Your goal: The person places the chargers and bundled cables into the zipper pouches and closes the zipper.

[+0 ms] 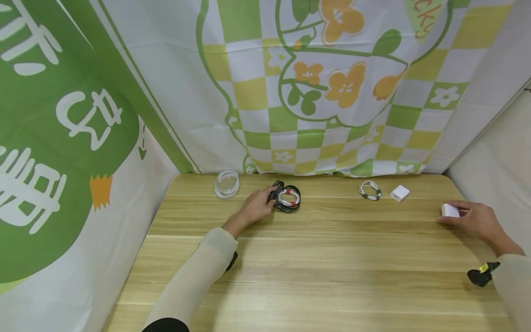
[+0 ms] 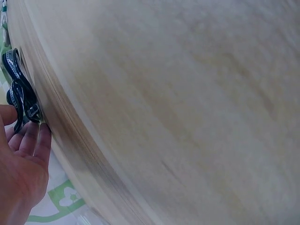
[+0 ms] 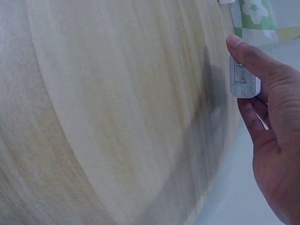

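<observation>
Near the table's back edge, my left hand (image 1: 256,205) pinches a coiled black cable (image 1: 279,193) between thumb and fingers. A white cable coil (image 1: 293,203) with red ties lies within the black loops. In the left wrist view, the bundled black cable (image 2: 21,89) shows beyond the thumb. At the right, my right hand (image 1: 479,222) holds a white charger plug (image 1: 450,210) by its sides. The right wrist view shows that plug's printed face (image 3: 243,82) with its metal prongs, thumb above and fingers below.
A clear-white coiled cable (image 1: 227,184) lies at the back left of the wooden table (image 1: 315,272). Toward the back right are a white cable coil (image 1: 370,190) with dark ties and another white charger (image 1: 400,193). A patterned curtain (image 1: 249,101) hangs behind.
</observation>
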`<state>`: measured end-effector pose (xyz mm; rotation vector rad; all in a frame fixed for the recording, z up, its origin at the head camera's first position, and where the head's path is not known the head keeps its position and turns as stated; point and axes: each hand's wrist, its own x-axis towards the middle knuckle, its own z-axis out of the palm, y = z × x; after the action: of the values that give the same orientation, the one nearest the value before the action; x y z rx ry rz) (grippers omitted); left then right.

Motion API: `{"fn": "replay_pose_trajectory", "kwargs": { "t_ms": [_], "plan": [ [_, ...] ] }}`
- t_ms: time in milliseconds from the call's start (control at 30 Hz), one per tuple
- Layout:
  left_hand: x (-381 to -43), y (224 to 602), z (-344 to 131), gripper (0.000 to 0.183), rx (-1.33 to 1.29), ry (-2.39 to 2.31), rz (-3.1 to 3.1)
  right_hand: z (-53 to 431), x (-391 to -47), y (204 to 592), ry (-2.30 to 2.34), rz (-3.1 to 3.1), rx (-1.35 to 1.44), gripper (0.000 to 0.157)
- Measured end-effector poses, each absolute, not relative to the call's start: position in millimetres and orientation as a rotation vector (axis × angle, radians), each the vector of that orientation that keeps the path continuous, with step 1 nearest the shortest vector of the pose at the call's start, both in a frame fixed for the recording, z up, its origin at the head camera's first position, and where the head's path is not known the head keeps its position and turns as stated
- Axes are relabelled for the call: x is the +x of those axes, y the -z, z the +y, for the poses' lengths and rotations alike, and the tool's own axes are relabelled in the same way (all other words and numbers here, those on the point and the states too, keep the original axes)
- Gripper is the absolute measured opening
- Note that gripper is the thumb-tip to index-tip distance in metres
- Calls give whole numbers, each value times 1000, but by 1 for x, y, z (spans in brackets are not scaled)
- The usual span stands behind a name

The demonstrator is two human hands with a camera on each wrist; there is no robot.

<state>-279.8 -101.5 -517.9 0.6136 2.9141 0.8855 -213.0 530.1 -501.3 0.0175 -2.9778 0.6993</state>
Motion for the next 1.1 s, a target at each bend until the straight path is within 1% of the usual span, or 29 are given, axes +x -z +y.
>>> {"fn": "replay_pose_trajectory", "kwargs": {
  "t_ms": [633,833,1100],
  "plan": [
    [-280,520,-101,53,608,-869,2929,511,-218,481,-839,-2992,39,70],
    [-280,520,-101,53,600,-867,2924,498,-221,481,-903,-2970,82,69],
    [-280,518,-101,54,591,-847,2903,487,-229,478,-866,-2969,117,68]
  ]
}}
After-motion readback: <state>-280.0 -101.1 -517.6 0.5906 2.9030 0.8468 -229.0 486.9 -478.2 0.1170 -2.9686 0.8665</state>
